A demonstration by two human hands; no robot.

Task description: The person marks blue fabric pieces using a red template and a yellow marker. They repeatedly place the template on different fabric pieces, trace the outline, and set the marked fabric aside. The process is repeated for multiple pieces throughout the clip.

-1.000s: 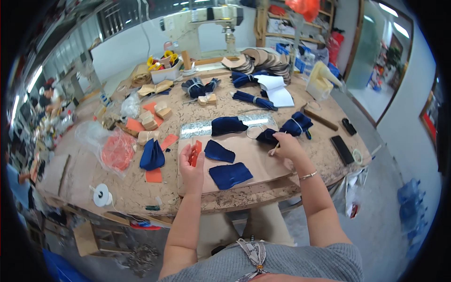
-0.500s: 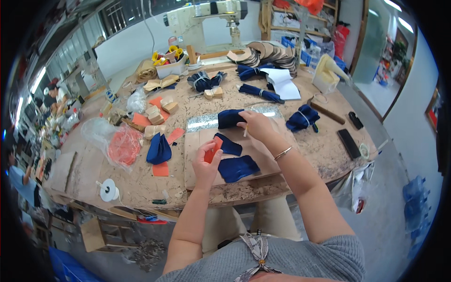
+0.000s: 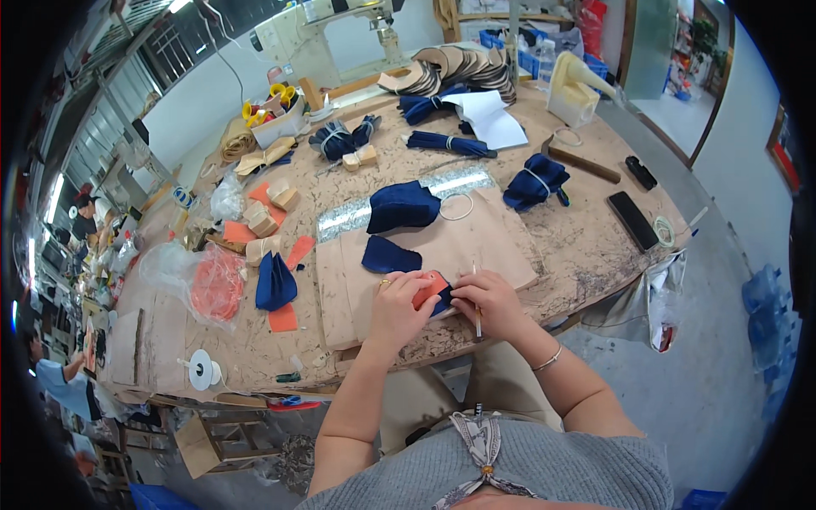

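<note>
Just below the middle of the frame, a small orange template piece [image 3: 429,290] and a dark blue fabric cut piece [image 3: 443,300] were gripped together between the left hand [image 3: 398,308] and the right hand [image 3: 487,303], both closed on them above the near edge of the brown paper sheet [image 3: 476,234]. A thin pen-like tool [image 3: 477,316] was also held in the right hand. Another curved navy fabric piece [image 3: 388,256] was seen just above, a folded one [image 3: 402,206] higher up, and the worn wooden worktable [image 3: 586,234] beneath it all.
</note>
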